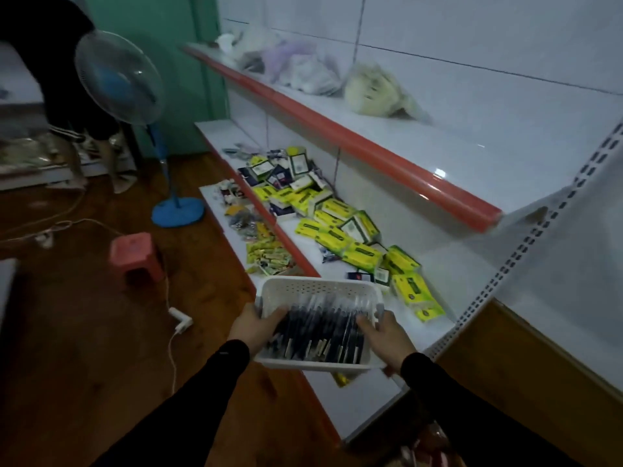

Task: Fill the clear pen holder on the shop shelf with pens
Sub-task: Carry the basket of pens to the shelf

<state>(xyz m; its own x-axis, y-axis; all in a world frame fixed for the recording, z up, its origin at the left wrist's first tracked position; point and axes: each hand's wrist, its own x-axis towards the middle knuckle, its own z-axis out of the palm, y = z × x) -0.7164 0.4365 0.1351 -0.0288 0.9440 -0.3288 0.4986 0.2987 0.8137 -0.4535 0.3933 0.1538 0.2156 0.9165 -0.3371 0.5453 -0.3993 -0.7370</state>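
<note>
We hold a white perforated plastic basket between both hands, just above the near end of the white lower shop shelf. Left hand: grip wrapped over the left rim, fingers curled inside against the pens. Right hand: same on the right rim, thumb outside, fingers inside.

Contents: dark-barrelled pens with pale clips, a loose layer lying flat. Long axes run roughly near-to-far, along the basket; clip ends toward us, clear tip ends away.

Handling, judged: each pen is light, stiff and smooth, and likely to roll or slide when the basket tilts. Best pinched mid-barrel, a few at a time, then turned upright. The basket looks rigid enough for rim holds.

Beyond the basket, yellow-green packets lie scattered along the same shelf. A red-edged upper shelf carries bagged goods.

The clear pen holder is not visible here; its location cannot be stated.
</note>
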